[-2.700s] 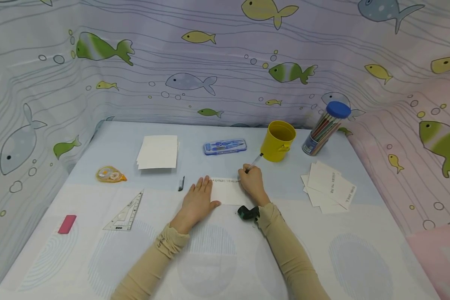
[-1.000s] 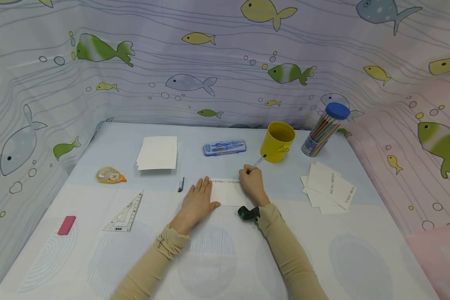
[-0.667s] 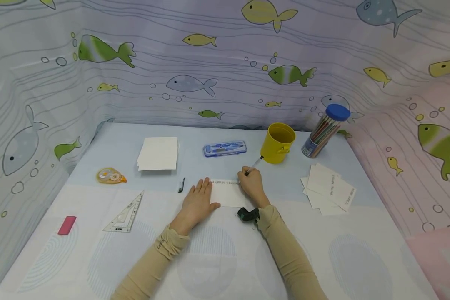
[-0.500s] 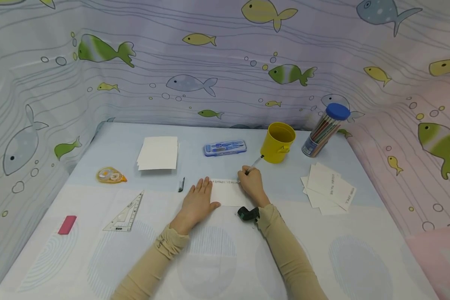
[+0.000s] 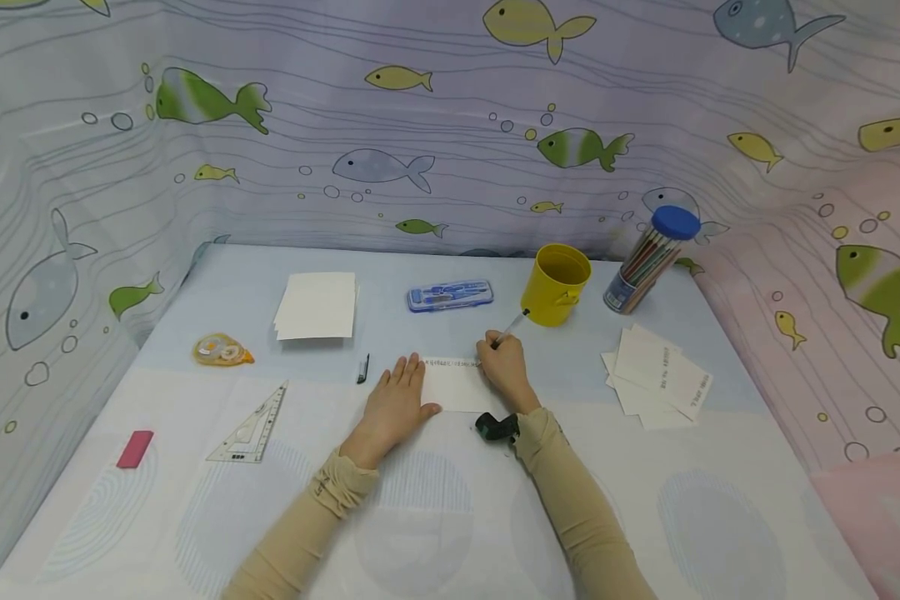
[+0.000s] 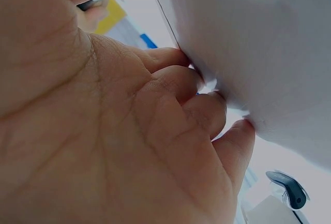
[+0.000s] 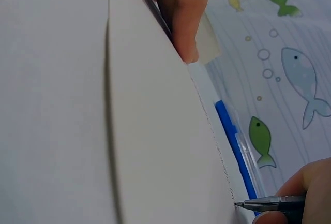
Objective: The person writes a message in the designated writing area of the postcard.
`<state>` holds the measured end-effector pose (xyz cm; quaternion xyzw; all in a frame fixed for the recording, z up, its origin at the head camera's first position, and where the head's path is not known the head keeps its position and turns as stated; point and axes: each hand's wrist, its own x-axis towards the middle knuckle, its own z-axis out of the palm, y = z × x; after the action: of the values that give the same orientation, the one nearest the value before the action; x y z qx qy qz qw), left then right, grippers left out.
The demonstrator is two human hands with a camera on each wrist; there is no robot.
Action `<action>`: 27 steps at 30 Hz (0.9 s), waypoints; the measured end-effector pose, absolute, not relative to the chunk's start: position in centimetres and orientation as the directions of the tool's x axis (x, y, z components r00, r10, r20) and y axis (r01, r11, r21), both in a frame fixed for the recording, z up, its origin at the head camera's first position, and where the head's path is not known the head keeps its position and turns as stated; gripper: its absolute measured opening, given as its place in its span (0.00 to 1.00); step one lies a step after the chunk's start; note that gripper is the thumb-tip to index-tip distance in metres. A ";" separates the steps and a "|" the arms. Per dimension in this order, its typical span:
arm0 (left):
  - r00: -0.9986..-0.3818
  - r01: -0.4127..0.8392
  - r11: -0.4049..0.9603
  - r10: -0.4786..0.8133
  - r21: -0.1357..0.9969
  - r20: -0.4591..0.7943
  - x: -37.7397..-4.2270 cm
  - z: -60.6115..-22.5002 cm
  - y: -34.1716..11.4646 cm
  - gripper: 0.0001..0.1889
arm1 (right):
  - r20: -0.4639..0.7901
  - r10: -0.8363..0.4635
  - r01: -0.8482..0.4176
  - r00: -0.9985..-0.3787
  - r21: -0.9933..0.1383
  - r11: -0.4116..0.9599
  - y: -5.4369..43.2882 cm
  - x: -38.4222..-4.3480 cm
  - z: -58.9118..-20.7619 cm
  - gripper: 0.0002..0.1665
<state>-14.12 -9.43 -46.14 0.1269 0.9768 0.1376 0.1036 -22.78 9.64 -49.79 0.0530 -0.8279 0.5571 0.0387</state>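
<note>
A white card (image 5: 453,388) lies on the table between the two hands, with a line of small dark handwriting along its far edge. My left hand (image 5: 397,404) rests with fingers extended on the card's left side. In the left wrist view its palm and fingertips (image 6: 240,131) show close up. My right hand (image 5: 506,367) pinches a pen (image 5: 510,327) with a clear barrel and dark end. The right wrist view shows the pen's tip at the end of the written line. A black pen cap (image 5: 362,369) lies just left of the left hand.
Behind stand a stack of blank cards (image 5: 317,306), a blue case (image 5: 450,295), a yellow bucket (image 5: 547,292) and a pencil tub (image 5: 645,267). Written cards (image 5: 656,375) lie right. Correction tape (image 5: 221,350), a set square (image 5: 251,429) and a pink eraser (image 5: 135,449) lie left.
The pen in my right hand shifts and tilts slightly at the end of the written line. My left hand stays in place on the card.
</note>
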 end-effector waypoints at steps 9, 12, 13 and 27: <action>-0.948 0.220 0.930 0.275 0.294 -0.162 -14.1 -46.1 -9.4 0.42 | 0.121 -0.037 -0.126 -0.992 -0.912 0.390 9.7 -23.1 -50.3 0.25; -0.947 0.220 0.930 0.275 0.294 -0.164 -14.1 -46.1 -9.4 0.42 | 0.128 -0.023 -0.127 -0.992 -0.920 0.371 9.7 -23.0 -50.3 0.25; -0.947 0.219 0.930 0.275 0.295 -0.166 -14.1 -46.1 -9.4 0.42 | 0.130 -0.020 -0.129 -0.991 -0.920 0.370 9.6 -23.0 -50.3 0.25; -0.947 0.214 0.931 0.272 0.294 -0.172 -14.3 -46.0 -9.5 0.42 | 0.105 -0.040 -0.113 -0.994 -0.910 0.400 9.7 -23.1 -50.1 0.24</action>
<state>-14.28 -9.47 -46.05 0.1245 0.9771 0.1369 0.1054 -23.10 9.74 -50.09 0.0457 -0.8359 0.5460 0.0332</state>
